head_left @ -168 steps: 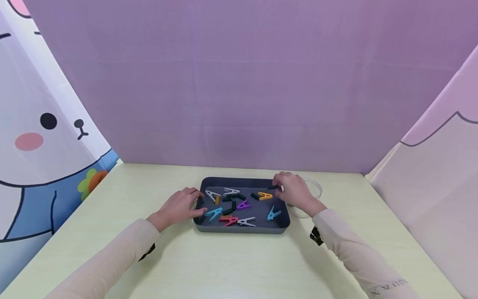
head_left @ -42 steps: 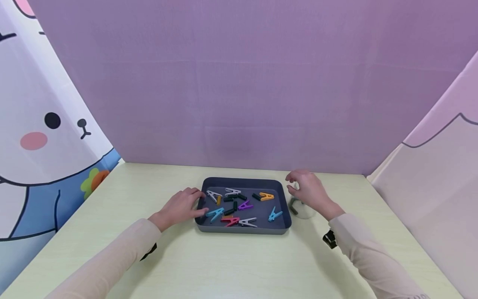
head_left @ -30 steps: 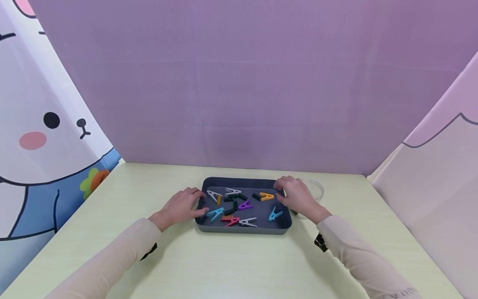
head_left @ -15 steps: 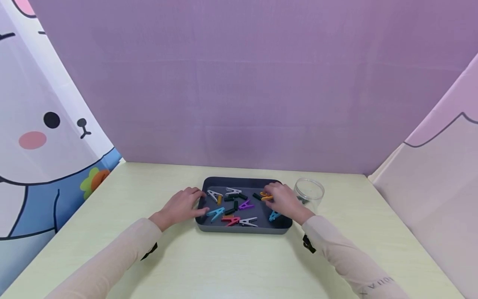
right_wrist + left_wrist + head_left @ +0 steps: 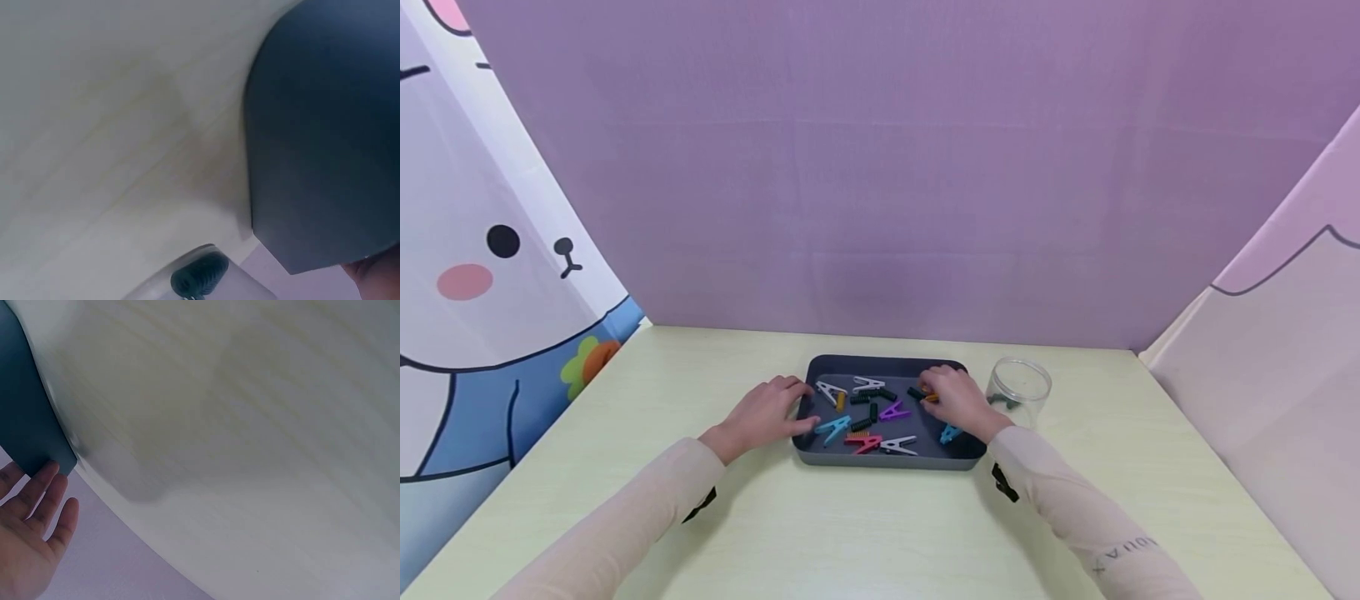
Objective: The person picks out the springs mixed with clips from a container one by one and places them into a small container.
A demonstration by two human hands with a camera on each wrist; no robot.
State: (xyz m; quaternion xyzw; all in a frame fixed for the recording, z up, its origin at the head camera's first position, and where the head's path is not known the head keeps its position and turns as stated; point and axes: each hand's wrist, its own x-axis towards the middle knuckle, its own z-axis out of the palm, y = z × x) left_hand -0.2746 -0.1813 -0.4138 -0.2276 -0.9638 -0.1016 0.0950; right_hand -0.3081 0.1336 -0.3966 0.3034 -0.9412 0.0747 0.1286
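Touching tray (image 5: 887, 460), left fingers (image 5: 64, 525) slightly spread

Your matt tray (image 5: 887, 460) and its clips (image 5: 868, 442) look plastic. The transparent jar (image 5: 1019, 390) gleams on your smooth, wood-grained desk (image 5: 850, 533) before a matt cloth backdrop (image 5: 880, 167).

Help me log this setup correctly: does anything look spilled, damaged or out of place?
Nothing stands out. The dark grey rectangular tray sits flat with multicoloured V-shaped plastic clips loose inside, and the clear cylindrical jar stands upright beside it. No spill or damage shows.
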